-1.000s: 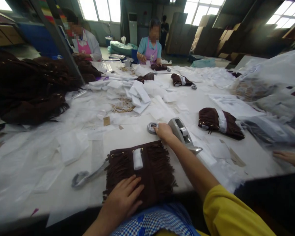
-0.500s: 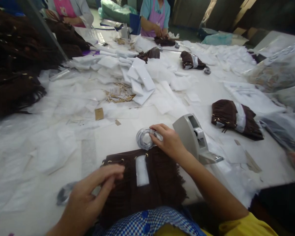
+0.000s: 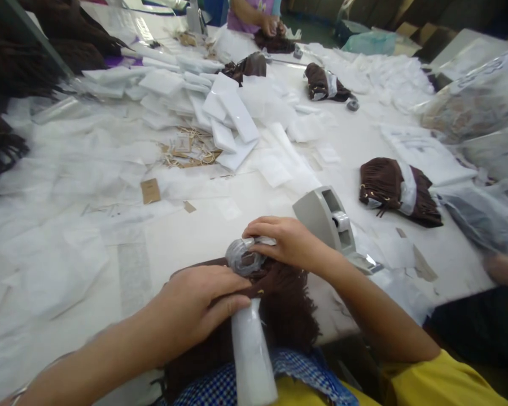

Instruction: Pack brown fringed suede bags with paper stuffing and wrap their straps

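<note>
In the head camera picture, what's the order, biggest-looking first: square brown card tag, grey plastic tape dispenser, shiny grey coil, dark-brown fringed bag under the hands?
1. Dark-brown fringed bag, though partly covered
2. Grey plastic tape dispenser
3. Shiny grey coil
4. Square brown card tag

On the bench (image 3: 175,239), around the near bag (image 3: 288,301), the tape dispenser (image 3: 318,219) is set at one o'clock, a bundled bag (image 3: 385,183) at two, tags (image 3: 183,144) at eleven; behind them sheets (image 3: 238,114) are piled.
</note>
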Tool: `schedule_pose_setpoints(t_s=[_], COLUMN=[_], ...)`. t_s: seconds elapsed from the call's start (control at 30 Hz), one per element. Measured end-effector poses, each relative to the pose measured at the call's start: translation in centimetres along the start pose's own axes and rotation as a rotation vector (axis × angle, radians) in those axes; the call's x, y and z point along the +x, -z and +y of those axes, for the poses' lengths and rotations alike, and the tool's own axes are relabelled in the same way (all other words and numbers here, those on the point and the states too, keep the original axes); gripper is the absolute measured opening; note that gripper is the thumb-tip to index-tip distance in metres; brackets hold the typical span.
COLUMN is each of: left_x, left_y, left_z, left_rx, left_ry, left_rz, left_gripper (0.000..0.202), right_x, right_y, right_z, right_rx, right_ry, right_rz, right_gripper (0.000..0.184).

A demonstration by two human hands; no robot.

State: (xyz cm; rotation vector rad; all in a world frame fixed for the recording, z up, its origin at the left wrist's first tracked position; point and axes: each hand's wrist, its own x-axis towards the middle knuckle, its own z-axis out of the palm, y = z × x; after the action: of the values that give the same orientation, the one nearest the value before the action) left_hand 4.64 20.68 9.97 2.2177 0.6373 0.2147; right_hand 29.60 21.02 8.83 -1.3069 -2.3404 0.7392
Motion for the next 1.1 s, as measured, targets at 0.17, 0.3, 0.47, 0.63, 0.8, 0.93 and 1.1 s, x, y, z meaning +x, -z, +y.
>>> schedule_pose_setpoints(t_s=[0.17, 0.3, 0.47, 0.63, 0.8, 0.93, 1.1], left_x=[-0.9, -0.5, 0.1, 0.1, 1.1, 2.5, -0.4], left_y=[-0.4, -0.7, -0.7, -0.5, -0.8, -1.6, 0.0], left_z=[1.0, 0.8, -0.4, -1.8, -3.2, -4.6, -4.3], left_rx=[0.098, 0.139, 0.136, 0.091, 0.134, 0.130, 0.125], left_ry=[-0.056, -0.055, -0.010, 0.113, 0.234, 0.280, 0.295], left_rz=[0.046, 0.076, 0.083, 0.107, 0.059, 0.005, 0.332], left_gripper=[0.026, 0.031, 0.034, 0.032, 0.033, 0.033, 0.039], right_x=[1.0, 1.8, 2.9, 3.0, 1.9, 0.9, -0.6], right_y=[1.1, 0.4, 0.7, 1.8, 0.5, -1.2, -2.2], right_z=[-1.2, -1.0, 0.4, 0.3, -1.6, -1.8, -2.7], right_rx=[-0.082, -0.127, 0.131, 0.350, 0.004, -0.138, -0.190], right_ry=[0.022, -0.014, -0.083, -0.185, -0.186, -0.184, -0.302], right_rz=[-0.263, -0.462, -0.786, -0.792, -0.669, -0.509, -0.063], right_gripper=[0.018, 0.015, 0.010, 0.042, 0.066, 0.056, 0.040])
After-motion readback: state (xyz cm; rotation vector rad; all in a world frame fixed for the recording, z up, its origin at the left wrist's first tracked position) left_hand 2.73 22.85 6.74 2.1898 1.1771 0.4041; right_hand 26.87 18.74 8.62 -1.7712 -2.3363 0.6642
